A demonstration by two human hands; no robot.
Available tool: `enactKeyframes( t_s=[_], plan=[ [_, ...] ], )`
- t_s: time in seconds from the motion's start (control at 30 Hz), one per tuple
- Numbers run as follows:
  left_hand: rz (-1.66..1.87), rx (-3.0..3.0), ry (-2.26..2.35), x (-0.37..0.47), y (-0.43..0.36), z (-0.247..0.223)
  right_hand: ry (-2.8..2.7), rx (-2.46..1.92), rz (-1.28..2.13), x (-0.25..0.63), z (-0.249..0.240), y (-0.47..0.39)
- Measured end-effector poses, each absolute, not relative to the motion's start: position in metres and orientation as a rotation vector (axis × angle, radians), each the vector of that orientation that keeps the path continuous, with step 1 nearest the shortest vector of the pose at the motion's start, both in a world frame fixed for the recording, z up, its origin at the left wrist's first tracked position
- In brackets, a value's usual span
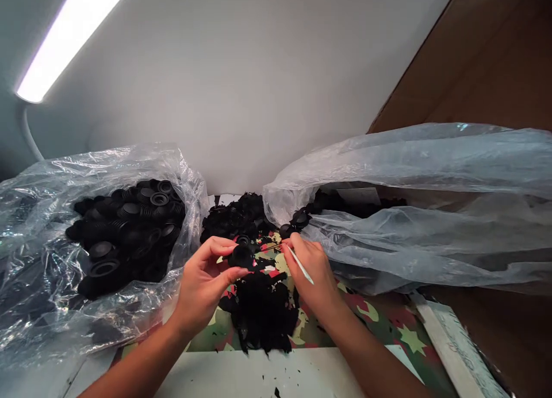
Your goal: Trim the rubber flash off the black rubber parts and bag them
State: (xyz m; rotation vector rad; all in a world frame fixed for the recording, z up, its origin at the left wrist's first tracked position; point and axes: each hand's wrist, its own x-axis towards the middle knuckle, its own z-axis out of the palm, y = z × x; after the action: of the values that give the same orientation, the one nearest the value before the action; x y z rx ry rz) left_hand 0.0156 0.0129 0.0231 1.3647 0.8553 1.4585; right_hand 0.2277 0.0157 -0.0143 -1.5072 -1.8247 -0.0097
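A: Where was the part (241,256)?

B: In the left hand (200,283), pinched between thumb and fingers above the scraps (265,314). Its dark shape blurred into the black behind it.

A: And the right hand (314,274)?

B: It pinched a white pen-like tool (302,264) between thumb and index finger; the other fingers were curled, mostly hidden. A thin dark tip pointed at the part, but I couldn't tell if they touched.

A: The bags?

B: The left bag (38,277) held black parts, the lower ones hard to separate. Folds hid much of the right bag's (414,251) contents. Frame edges cut off both bags, the box (487,64) and the lamp (71,38).
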Motion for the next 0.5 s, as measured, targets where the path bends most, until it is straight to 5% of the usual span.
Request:
enactKeyframes(
  t_s=[0.23, 0.5],
  plan=[
    [1.121, 0.978, 0.893, 0.019, 0.015, 0.020, -1.720, -1.269, 0.743, 0.215, 0.003, 0.006],
    [1.087, 1.106, 1.046, 0.022, 0.018, 0.015, -1.831, -1.115, 0.609, 0.192, -0.003, -0.016]
  ],
)
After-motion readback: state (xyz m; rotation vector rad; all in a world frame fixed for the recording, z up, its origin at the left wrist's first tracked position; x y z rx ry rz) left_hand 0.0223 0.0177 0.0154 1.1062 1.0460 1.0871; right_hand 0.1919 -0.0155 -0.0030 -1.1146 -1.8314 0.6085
